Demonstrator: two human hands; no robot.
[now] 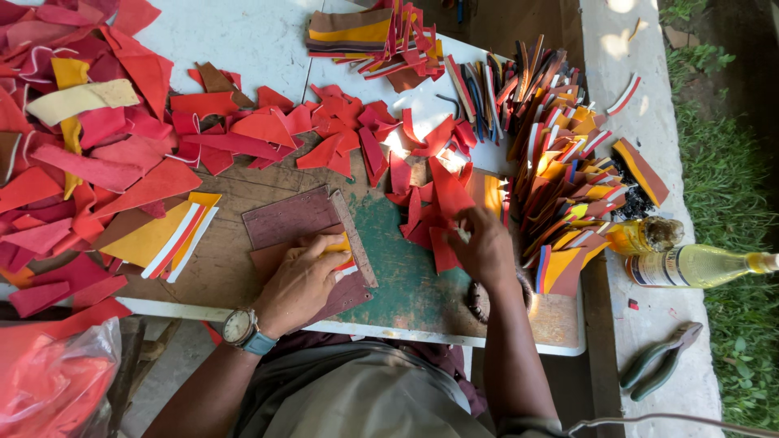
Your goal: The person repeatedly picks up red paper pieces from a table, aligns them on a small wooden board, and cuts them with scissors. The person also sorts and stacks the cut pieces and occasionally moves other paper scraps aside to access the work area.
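Looking down from the head camera, the left hand [302, 280] lies flat just below the middle of the frame, fingers pressed together on a small yellow-and-red piece [344, 247] which rests on a dark brown sheet [292, 217]. A metal ruler [353, 237] runs slantwise along the right edge of that piece, touching the fingertips. A wristwatch [241, 327] sits on the left wrist.

To the right of centre, the right hand [485, 247] reaches into a heap of red scraps [430, 207]; its fingers curl around something there, though what they pinch is hidden, possibly a red scrap. Both hands work over a worn green cutting board [410, 280] on the white table [243, 36].

Red and pink offcuts [81, 154] fill the upper left. Layered yellow, white and brown strips [560, 162] fan out at the upper right. At the right edge, on a concrete ledge [649, 324], lies a clear bottle [698, 265] of yellowish liquid with a pale label near its base; beside it is a second, amber bottle [645, 235]. Green-handled pliers [661, 361] lie lower right. A red plastic bag [49, 381] shows at the lower left.
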